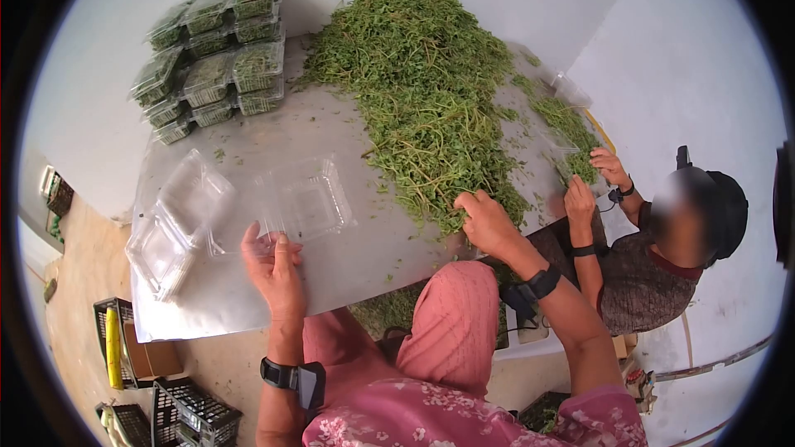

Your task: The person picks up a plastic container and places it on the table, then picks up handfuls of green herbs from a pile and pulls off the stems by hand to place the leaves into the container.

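Note:
My left hand [275,269] is at the front edge of the metal table, its fingers apart beside an open clear plastic container [319,199]. Nothing shows in that hand. At the near edge of a large heap of green leafy stems [439,116], my right hand [489,225] has its fingers pressed together at the greens; what they hold, if anything, is too small to make out. More clear containers [170,240], nested together with lids open, lie to the left of my left hand.
Stacked closed containers of greens [211,74] stand at the back left. At the right a co-worker [654,273] has both hands near a smaller strip of greens [571,136]. Black crates [195,414] sit on the floor at the lower left.

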Action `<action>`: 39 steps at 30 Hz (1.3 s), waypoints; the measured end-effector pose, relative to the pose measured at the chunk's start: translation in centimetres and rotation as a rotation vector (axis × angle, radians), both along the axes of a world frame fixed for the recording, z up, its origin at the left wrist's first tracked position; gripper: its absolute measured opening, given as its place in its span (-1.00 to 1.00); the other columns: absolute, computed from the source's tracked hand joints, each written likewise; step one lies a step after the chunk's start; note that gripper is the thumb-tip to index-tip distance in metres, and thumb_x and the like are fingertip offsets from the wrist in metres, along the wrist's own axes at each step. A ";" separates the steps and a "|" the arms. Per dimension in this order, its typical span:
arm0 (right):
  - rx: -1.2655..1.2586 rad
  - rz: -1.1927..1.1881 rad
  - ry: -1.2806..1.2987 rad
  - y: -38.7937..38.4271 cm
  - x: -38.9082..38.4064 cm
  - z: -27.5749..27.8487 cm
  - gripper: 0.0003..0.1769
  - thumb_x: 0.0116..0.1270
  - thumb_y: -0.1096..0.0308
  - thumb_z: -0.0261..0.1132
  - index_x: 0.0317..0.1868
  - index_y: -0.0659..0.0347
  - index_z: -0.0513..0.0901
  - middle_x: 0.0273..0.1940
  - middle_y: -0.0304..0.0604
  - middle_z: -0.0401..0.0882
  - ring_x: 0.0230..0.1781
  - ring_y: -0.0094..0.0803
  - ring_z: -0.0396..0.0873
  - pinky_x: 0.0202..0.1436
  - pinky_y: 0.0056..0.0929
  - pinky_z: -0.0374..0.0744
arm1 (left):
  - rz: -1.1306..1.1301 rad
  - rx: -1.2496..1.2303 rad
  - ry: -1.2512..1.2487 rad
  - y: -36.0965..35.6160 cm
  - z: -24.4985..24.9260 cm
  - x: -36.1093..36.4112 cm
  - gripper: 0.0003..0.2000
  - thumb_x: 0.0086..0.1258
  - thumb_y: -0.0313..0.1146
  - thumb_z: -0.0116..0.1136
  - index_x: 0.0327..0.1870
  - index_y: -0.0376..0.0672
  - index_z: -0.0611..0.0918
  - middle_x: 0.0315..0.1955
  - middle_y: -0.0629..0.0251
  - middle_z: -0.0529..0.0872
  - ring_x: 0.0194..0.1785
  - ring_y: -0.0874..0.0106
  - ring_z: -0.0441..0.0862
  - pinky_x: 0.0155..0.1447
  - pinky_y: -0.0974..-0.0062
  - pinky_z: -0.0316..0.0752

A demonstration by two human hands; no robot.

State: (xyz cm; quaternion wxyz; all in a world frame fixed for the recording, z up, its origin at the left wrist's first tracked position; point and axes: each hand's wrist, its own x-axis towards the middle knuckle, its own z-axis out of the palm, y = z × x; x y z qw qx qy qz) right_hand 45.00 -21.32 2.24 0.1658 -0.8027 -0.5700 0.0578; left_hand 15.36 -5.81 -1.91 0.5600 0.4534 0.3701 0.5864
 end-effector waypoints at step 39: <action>-0.027 -0.137 0.004 -4.2 1.5 1.7 -0.66 0.13 0.42 0.37 -0.09 0.33 0.51 -0.24 0.07 0.49 -0.17 0.07 0.50 -0.08 -0.10 0.48 | -0.052 -0.022 -0.015 0.2 0.0 -0.3 -0.54 0.42 -0.52 0.05 0.29 -0.31 0.24 -0.20 0.27 0.52 -0.34 0.57 0.54 -0.34 0.68 0.41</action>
